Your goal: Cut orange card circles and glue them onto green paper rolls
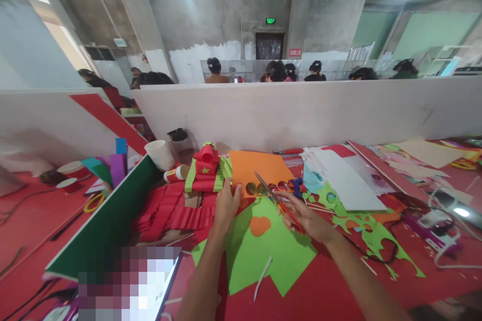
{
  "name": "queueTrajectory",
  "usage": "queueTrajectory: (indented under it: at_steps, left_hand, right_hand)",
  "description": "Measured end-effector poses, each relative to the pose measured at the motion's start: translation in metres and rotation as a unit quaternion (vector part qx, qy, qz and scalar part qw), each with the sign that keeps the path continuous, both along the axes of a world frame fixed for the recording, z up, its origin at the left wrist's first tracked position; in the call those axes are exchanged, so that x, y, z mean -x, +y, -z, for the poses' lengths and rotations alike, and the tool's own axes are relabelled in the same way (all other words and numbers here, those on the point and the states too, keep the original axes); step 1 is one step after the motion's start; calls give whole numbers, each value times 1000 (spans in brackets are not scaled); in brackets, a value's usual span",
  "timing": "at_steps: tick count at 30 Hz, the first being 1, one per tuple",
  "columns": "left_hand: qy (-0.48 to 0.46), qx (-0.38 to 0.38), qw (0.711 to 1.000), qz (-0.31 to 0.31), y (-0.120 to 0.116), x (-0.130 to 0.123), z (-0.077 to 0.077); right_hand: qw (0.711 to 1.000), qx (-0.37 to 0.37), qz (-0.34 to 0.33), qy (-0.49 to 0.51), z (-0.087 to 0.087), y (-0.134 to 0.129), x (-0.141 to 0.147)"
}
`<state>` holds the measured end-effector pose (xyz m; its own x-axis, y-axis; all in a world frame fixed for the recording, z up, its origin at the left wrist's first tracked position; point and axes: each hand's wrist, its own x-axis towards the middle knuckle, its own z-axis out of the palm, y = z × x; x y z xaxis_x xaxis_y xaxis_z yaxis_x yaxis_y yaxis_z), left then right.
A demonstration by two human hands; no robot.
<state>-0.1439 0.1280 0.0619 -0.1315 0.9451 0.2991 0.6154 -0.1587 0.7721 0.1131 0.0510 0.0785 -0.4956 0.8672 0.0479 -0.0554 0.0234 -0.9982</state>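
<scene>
Two bare hands are seen above the red surface (327, 291). By the left hand (229, 200), an orange sheet (259, 165) is held near its lower left edge, and the grip is narrow, closed on the paper. In the right hand (301, 216), scissors (277, 200) are held with the grip closed around the handles; the blades are directed to the upper left, over the holed lower edge of the sheet. Below, orange cut pieces (259, 226) and a white strip (262, 279) are laid on green paper (271, 248). To the right, green scraps (367, 228) are spread near a white board (348, 180).
</scene>
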Motion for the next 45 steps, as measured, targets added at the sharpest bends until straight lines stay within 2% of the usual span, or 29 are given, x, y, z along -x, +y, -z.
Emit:
queueTrajectory:
  at_steps: [3,5,8,12,17,23,30,38,45]
  left_hand:
    - [-80,19,996,39,-1,-2,1]
    - [-124,22,990,59,-1,-4,2]
    - [-159,15,985,65,0,-8,4]
    - [-148,-27,987,48,1,-10,4]
    - [-109,-55,992,22,-2,-10,-2]
    - [-147,-70,986,42,-3,-17,-2]
    - [-192,-70,977,58,-4,-24,5]
    - [-214,-63,973,61,-1,-27,8]
    - [-213,-55,974,61,-4,-30,3]
  right_hand:
    - [986,92,22,134,12,5,36]
    - [980,130,13,151,17,5,52]
    - [981,148,-31,125,23,0,58]
    - [986,147,-64,43,28,-13,55]
    - [989,145,-39,-3,27,-23,57]
    - [987,161,-11,26,26,-17,74]
    - [990,125,49,45,30,-4,95]
    - [989,116,81,32,38,-2,99]
    - [991,94,86,33,40,-1,96]
